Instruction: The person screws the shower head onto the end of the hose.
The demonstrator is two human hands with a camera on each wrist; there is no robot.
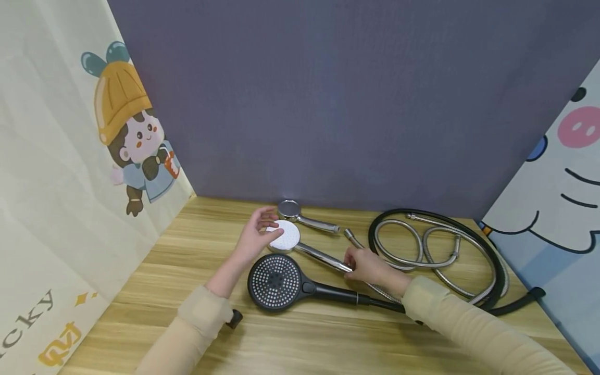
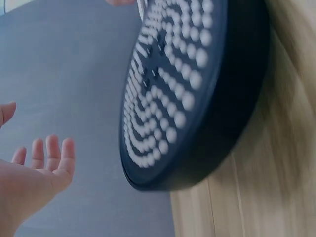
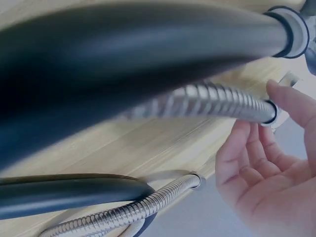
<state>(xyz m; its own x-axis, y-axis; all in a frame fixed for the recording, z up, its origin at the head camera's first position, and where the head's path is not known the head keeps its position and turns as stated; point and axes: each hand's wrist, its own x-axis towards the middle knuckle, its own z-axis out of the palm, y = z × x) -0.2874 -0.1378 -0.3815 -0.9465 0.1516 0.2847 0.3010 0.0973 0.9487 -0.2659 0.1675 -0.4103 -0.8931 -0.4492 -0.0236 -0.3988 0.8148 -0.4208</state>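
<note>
Above the white spray face of a chrome shower head, my left hand is spread with relaxed fingers and grips nothing. The left wrist view has the same hand apart from the large black shower head. At the chrome handle's end, my right hand has its curled fingers about the joint with a metal hose. Close up, the right thumb and fingers lie on either side of the ribbed metal hose near its end collar. The exact contact is partly hidden.
A smaller chrome shower head lies behind, near the grey back panel. Coiled metal hoses and a black hose lie at the right of the wooden table. Printed side panels stand left and right.
</note>
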